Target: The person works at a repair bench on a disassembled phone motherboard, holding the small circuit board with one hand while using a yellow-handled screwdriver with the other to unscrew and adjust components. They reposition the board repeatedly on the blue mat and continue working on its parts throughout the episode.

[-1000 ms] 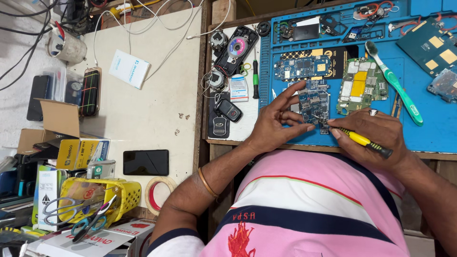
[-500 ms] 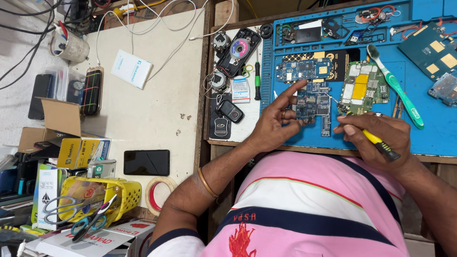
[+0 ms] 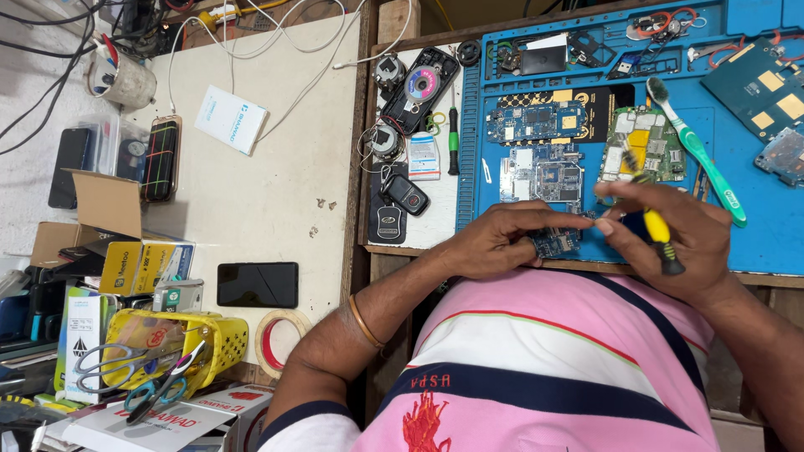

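**Circuit board steadied at the mat's near edge**

The blue mat [image 3: 754, 226] on the worktop [image 3: 276, 192] keeps loose boards together. The left hand [image 3: 494, 243] presses a small circuit board [image 3: 554, 241] flat at its near edge, fingers closed over it. The right hand [image 3: 670, 230] grips a yellow-handled screwdriver [image 3: 656, 230], tip angled toward the board.

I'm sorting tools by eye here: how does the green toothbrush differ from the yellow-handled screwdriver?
The green toothbrush lies loose on the blue mat, untouched; the yellow-handled screwdriver is gripped in the right hand. The toothbrush is longer and shows from bristles to handle end; the screwdriver is shorter and partly hidden by fingers. The toothbrush handle is green and white, the screwdriver's yellow and black. Both are slim and sit at the mat's right side.
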{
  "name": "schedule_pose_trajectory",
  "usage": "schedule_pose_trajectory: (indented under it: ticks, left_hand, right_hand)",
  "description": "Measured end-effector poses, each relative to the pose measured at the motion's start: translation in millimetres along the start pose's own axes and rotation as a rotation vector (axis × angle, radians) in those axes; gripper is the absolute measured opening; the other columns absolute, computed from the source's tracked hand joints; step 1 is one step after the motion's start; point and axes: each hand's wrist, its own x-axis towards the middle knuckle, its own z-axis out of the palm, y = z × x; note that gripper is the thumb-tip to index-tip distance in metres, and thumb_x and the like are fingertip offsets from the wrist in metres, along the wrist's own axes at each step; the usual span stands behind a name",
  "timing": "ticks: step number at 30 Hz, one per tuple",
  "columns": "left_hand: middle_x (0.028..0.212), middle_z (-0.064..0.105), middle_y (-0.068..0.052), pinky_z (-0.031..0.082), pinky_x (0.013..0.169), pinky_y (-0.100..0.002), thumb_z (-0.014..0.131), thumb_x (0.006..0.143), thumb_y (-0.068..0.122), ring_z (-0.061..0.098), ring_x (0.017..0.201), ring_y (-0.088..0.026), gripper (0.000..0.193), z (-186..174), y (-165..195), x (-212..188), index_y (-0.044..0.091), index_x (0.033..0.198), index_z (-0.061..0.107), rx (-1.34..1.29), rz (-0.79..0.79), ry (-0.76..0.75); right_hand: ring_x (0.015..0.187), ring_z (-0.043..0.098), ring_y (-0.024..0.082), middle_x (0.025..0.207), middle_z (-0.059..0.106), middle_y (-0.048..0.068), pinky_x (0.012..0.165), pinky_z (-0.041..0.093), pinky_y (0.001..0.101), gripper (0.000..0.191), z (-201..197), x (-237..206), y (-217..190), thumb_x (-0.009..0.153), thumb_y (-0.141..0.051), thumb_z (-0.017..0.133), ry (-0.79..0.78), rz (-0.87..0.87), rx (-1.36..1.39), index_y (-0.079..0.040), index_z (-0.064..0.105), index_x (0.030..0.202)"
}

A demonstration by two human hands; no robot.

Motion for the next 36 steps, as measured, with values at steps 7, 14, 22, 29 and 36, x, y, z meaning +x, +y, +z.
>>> schedule_pose_trajectory:
  ticks: [7,14,22,29,36]
  left_hand:
    - [0.125,0.070,-0.010,0.060,0.070,-0.023,0.045,0.081,-0.012,0.066,0.075,-0.005,0.075,2.2,-2.4,0.8,0.014,0.151,0.051,-0.235,-0.117,0.075]
    - [0.124,0.071,-0.012,0.058,0.065,-0.022,0.047,0.081,-0.012,0.064,0.069,-0.004,0.074,-1.2,-7.4,0.0,0.011,0.151,0.054,-0.144,-0.137,0.073]
    - [0.138,0.058,-0.013,0.059,0.087,-0.021,0.065,0.099,-0.005,0.060,0.104,-0.004,0.059,-2.8,-15.3,-2.5,0.012,0.153,0.050,-0.279,-0.013,0.178]
    - [0.130,0.065,-0.008,0.057,0.071,-0.018,0.087,0.084,0.014,0.057,0.073,0.000,0.070,-3.4,-12.7,-0.1,0.014,0.147,0.057,-0.083,-0.133,0.223]
    - [0.120,0.066,-0.004,0.056,0.067,-0.019,0.088,0.086,0.016,0.057,0.071,-0.001,0.054,-5.0,-13.5,-1.7,0.012,0.135,0.067,-0.048,-0.122,0.267]
  right_hand:
    - [0.094,0.076,0.018,0.109,0.076,0.012,0.076,0.059,0.0250,0.033,0.2,-3.1,7.7,0.089,-0.007,0.080,-0.045,0.000,0.002,-0.003,0.068,0.119]
    - [0.094,0.076,0.017,0.110,0.076,0.013,0.083,0.061,0.0280,0.033,-1.8,-1.9,9.8,0.086,-0.006,0.080,-0.076,0.021,0.095,-0.003,0.067,0.117]
    - [0.097,0.076,0.018,0.107,0.075,0.013,0.085,0.061,0.0271,0.029,-5.2,-5.7,9.3,0.091,-0.006,0.082,0.000,0.089,0.027,-0.002,0.066,0.116]
    - [0.098,0.076,0.019,0.107,0.075,0.014,0.084,0.062,0.0269,0.031,-6.0,-7.9,14.8,0.092,-0.006,0.081,-0.001,0.094,0.028,-0.003,0.065,0.117]
    - [0.099,0.075,0.018,0.113,0.074,0.014,0.084,0.062,0.0273,0.032,-4.5,-4.9,11.3,0.092,-0.006,0.080,0.004,0.083,0.039,-0.001,0.063,0.119]
